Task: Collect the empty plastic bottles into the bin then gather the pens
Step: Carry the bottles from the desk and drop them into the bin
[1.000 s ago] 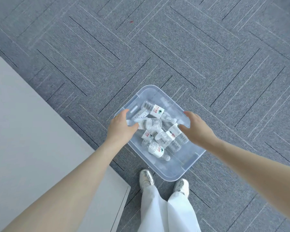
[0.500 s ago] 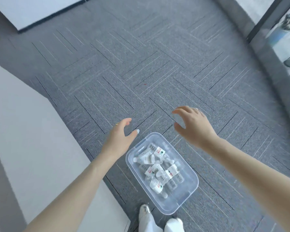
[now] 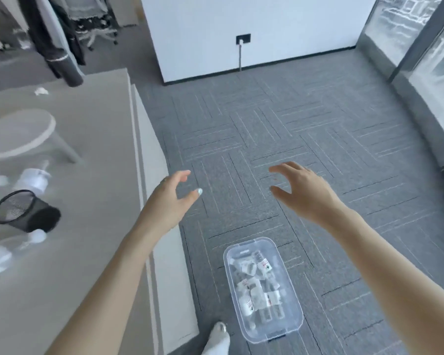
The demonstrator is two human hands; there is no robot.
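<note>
With the bottles (image 3: 256, 290) binned, my left hand (image 3: 168, 201), empty and loose like my right hand (image 3: 303, 190), hangs nearer the table (image 3: 92, 139) on the left.

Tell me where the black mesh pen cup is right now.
In the head view, the black mesh pen cup lies tipped on its side on the grey table at far left, beyond the left hand.

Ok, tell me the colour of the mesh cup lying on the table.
Black mesh pen cup, best seen in the head view.
</note>
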